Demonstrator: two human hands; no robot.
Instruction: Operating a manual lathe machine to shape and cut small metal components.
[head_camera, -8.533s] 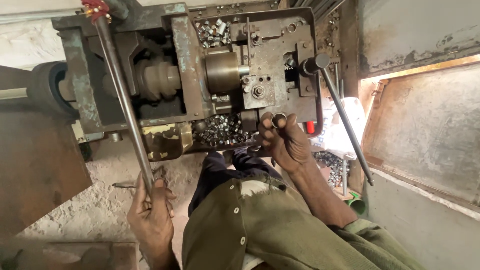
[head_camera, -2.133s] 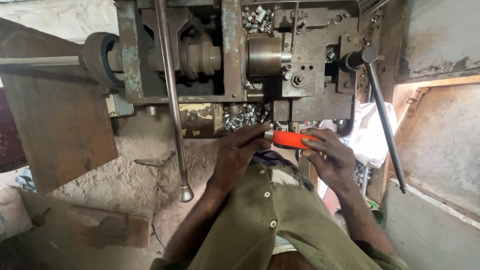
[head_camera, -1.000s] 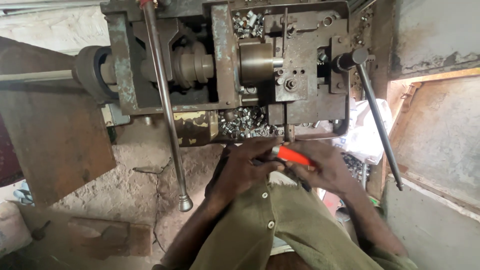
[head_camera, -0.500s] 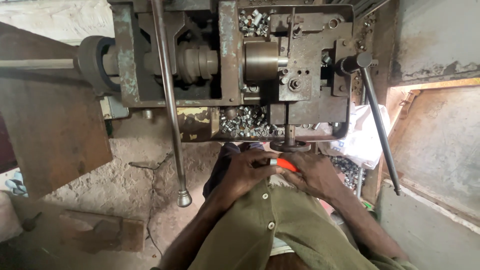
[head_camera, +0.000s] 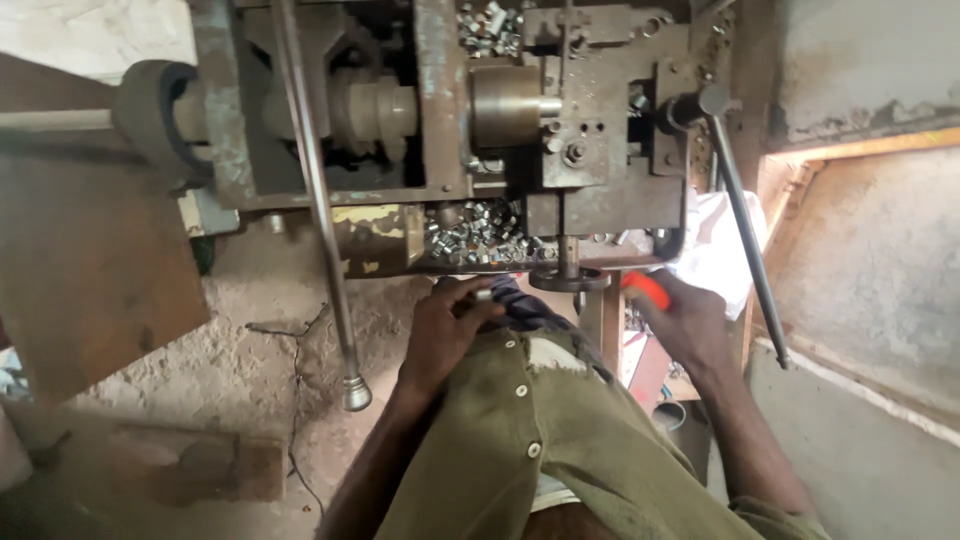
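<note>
1. Two hands are seen: the left hand (head_camera: 445, 330) at 9 o'clock of the olive shirt (head_camera: 560, 450), the right hand (head_camera: 685, 325) at 3 o'clock.
2. One small metal sleeve (head_camera: 484, 294) is pinched in the left fingertips, just below the tray.
3. One orange-handled tool (head_camera: 645, 289) is gripped in the closed right hand; only its bright handle shows.
4. One heap of short silvery sleeves (head_camera: 475, 230) lies in the machine's tray, at 12 o'clock of the left hand.
5. Two long steel levers (head_camera: 320, 200) hang from the machine.
</note>
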